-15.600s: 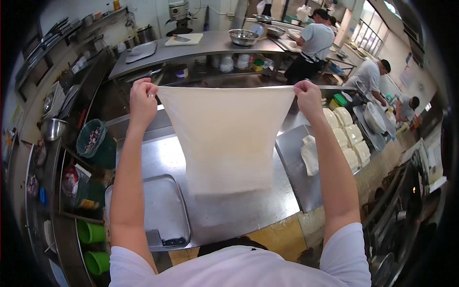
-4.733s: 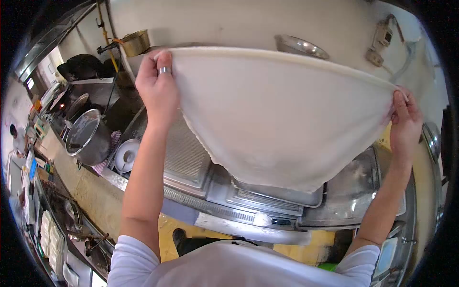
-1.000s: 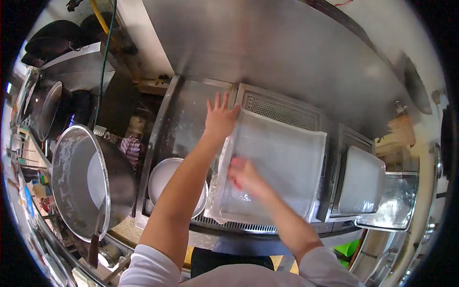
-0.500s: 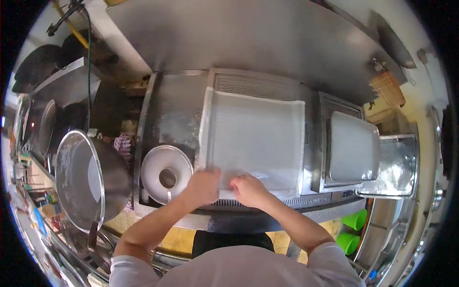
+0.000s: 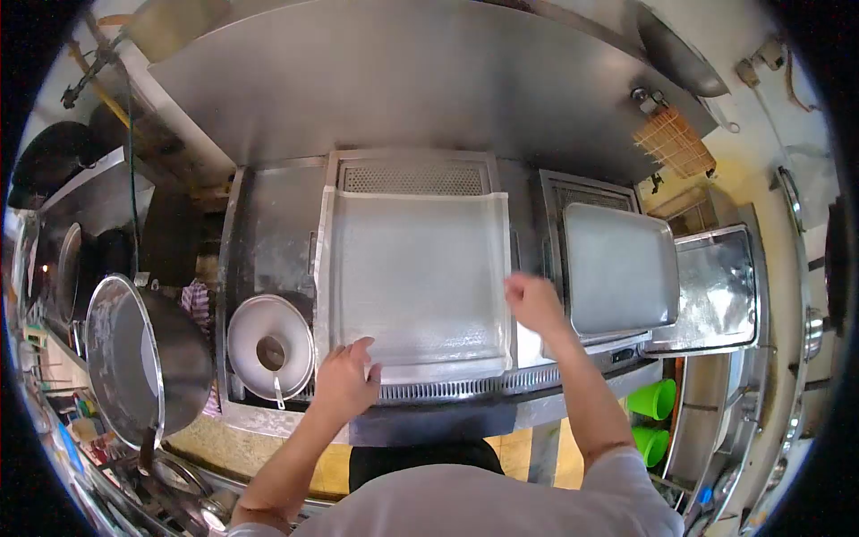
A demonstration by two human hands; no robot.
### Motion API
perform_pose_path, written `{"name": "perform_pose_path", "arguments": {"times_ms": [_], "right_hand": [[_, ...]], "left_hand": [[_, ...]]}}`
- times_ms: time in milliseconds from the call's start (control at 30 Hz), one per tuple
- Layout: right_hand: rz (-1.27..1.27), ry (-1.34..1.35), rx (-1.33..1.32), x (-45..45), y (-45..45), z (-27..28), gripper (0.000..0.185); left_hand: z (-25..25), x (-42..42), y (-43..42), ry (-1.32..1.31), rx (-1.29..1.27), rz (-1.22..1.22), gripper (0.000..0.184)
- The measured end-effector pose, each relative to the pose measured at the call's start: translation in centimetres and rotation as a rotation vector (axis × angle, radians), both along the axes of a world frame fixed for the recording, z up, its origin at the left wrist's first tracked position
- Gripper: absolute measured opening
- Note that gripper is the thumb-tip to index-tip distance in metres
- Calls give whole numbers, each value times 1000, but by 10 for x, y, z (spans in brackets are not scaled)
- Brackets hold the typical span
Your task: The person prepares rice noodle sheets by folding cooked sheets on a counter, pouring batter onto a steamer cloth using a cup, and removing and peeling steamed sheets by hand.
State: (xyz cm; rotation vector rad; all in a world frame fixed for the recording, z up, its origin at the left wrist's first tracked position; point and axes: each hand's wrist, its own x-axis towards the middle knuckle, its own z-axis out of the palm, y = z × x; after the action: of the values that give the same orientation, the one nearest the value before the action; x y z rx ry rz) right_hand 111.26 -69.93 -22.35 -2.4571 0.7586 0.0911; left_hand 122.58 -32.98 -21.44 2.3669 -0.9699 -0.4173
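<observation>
A white translucent cloth (image 5: 416,277) lies nearly flat over a perforated metal steamer (image 5: 416,176) set in the counter. My left hand (image 5: 347,380) is at the cloth's front left corner, its thumb and fingers apart with nothing seen between them. Beside the cloth's right edge is my right hand (image 5: 534,304), fingers curled in and slightly blurred. Whether those fingers pinch the cloth's edge is hidden. Left of the cloth stands a round pale bowl (image 5: 246,331) with a small ladle or cup (image 5: 271,352) in it.
A second tray covered in white (image 5: 620,268) sits to the right, beside a shiny metal tray (image 5: 711,295). At the left is a large pot (image 5: 183,362) with a whitish inside. Green containers (image 5: 651,399) are low at the right. A steel backsplash (image 5: 394,80) rises behind.
My hands were together at the cloth's front left edge. The right has moved away to the cloth's right side, and the left has opened. The view has shifted to the right.
</observation>
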Motion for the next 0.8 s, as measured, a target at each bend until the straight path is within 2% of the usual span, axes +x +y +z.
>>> {"name": "perform_pose_path", "arguments": {"times_ms": [33,100,167,267,367,467,700,767,800], "right_hand": [[-47,-93,35,21,-18,-6,26],[-52,-224,-71,71,-52,-31,35],[-109,-209,-187,119,-69,-37,47],[-115,-225,-366,171,-95,-70,55],[-83,-7,-424,186,-90,-63,55],[-45,-143,-491,171,-89,-89,71],[-20,41,-412,-11,33,-62,81],[-54,128,-366,-57,69,-49,78],[-92,87,-382,-66,77,-48,77]], "left_hand": [[0,-9,-5,25,-63,50,44],[-3,-29,-13,28,-92,91,42],[-2,-48,-19,63,-89,136,42],[-6,-70,-18,119,-103,137,43],[-12,-88,-10,185,-100,164,43],[-13,-96,-3,187,-100,174,41],[-18,-87,24,122,-196,146,37],[-15,-79,35,129,-193,158,35],[-12,-76,41,138,-207,161,32]]}}
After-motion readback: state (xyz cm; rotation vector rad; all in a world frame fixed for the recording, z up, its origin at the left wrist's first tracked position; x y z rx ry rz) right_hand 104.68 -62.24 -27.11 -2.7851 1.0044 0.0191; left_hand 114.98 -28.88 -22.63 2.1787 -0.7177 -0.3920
